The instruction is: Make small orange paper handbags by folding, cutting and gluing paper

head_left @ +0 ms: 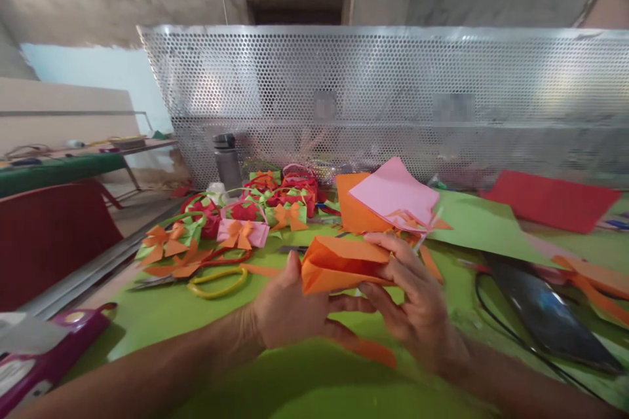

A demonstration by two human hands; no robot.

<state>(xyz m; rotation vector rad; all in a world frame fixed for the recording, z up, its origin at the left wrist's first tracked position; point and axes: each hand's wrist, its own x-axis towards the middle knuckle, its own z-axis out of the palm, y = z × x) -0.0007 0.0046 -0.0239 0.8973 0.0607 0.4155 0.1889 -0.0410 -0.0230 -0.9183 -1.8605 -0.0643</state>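
Note:
Between my two hands is a folded orange paper bag (344, 259), its mouth gaping toward me. My left hand (299, 308) grips its left end, thumb up along the side and the other fingers beneath. At the right end, my right hand (413, 294) pinches the paper, with fingertips at the opening. Below the hands an orange paper strip (371, 348) lies on the green tabletop (275, 380). Yellow-handled scissors (219, 283) rest left of my left hand. Small finished paper bags with bows, such as a pink bag (242, 236), stand behind them.
Orange, pink (393, 193) and green sheets (479, 219) lie behind my right hand, with a red sheet (553, 200) farther right. A black phone (550, 314) and cable are at right. A purple device (54, 353) sits front left. A grey bottle (227, 162) stands before the perforated metal screen (393, 91).

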